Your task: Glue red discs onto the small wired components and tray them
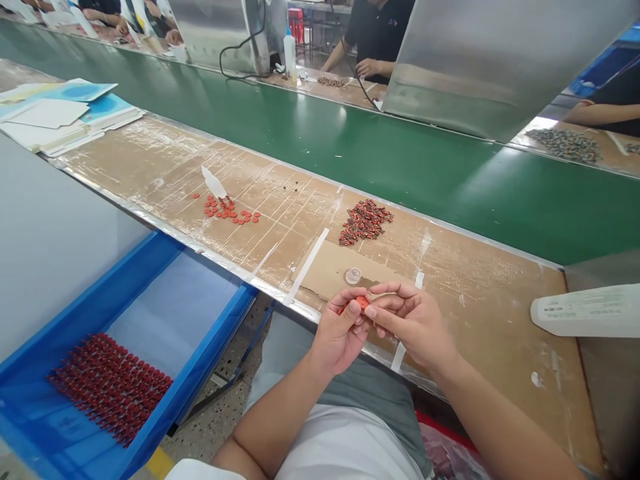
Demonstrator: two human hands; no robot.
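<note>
Above the table's front edge, my left hand [341,331] is closed on a small round red piece [363,304]. The fingertips of my right hand [413,320] pinch at the same piece from the other side; whether they hold anything more is too small to tell. Just beyond my hands, a small round clear container [353,276] stands on a flat piece of cardboard [325,267]. Farther back lies a pile of small red and black parts [366,221]. Loose red discs [233,213] are scattered to the left, beside a white pointed bottle [214,182].
A blue tray [210,333] at lower left holds rows of red pieces [113,387]. A white bottle [590,311] lies at the right. Behind the table runs a green belt [320,140], with people working across it. Papers [50,113] are stacked far left.
</note>
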